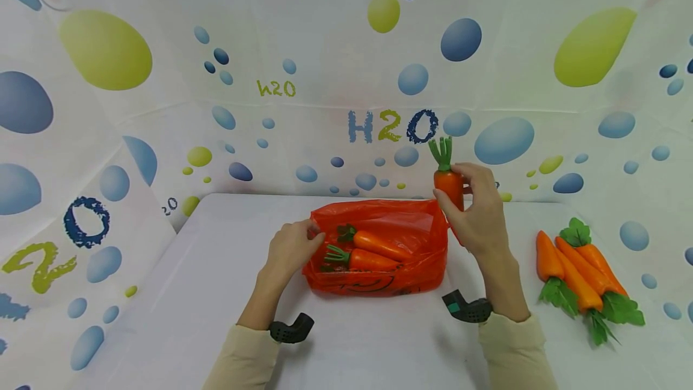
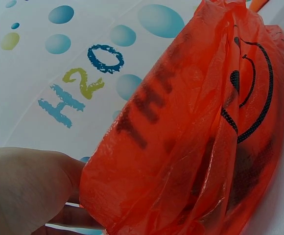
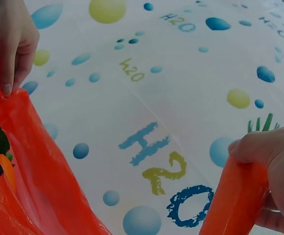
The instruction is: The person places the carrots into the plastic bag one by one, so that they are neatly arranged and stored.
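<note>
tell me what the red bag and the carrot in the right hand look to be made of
The red bag looks like thin, glossy plastic film: it creases sharply, catches highlights, and dark lettering shows blurred through it. The carrot looks like smooth, faintly shiny plastic or coated foam, judging by its even orange surface, though the exact material stays uncertain.

"What's hidden at the right hand (image 1: 482, 215)?"
"Part of the held carrot (image 1: 447, 182), behind its fingers; the right wrist view cuts off the lower end."
"And at the left hand (image 1: 292, 247)?"
"Some fingers vanish behind the red bag (image 2: 181, 125). Further along, a dark patch (image 2: 245, 178) shows through, too murky to identify."
</note>
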Tool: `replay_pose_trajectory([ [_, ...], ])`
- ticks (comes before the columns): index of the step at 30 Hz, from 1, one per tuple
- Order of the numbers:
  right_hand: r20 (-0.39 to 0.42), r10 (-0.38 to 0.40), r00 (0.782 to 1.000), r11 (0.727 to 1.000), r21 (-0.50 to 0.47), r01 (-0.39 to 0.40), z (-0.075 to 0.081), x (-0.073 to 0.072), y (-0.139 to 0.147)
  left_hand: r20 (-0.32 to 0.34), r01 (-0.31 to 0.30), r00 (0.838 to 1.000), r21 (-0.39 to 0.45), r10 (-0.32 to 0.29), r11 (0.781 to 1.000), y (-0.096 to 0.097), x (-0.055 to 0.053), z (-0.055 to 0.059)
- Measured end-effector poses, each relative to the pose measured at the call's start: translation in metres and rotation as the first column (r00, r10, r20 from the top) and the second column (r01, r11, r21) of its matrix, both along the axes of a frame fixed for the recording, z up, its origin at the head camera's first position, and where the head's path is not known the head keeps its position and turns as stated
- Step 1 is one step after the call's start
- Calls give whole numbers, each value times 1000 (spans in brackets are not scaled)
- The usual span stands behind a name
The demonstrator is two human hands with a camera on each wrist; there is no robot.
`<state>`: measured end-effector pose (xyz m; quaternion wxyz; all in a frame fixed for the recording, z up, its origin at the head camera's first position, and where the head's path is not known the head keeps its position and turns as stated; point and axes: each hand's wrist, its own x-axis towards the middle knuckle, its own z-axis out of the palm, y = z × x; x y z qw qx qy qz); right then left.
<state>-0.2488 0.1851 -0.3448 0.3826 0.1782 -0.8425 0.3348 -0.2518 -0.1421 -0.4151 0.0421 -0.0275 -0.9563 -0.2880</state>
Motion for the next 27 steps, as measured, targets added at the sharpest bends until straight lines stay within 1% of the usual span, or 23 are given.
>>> replay_pose_trajectory([
  [9, -126, 45, 991, 997, -59, -53, 2, 2, -8, -14, 2, 1000, -8, -2, 1000, 1, 0, 0],
  [13, -153, 48, 987, 996, -72, -60, 2, 1, -12, -11, 2, 1000, -10, -2, 1000, 0, 0, 0],
  [20, -131, 87, 988, 993, -67, -96, -5, -4, -17, 0, 2, 1000, -12, -2, 1000, 1, 0, 0],
  [27, -52, 84, 995, 995, -45, -87, -9, -4, -23, 0, 3, 1000, -10, -3, 1000, 0, 0, 1],
])
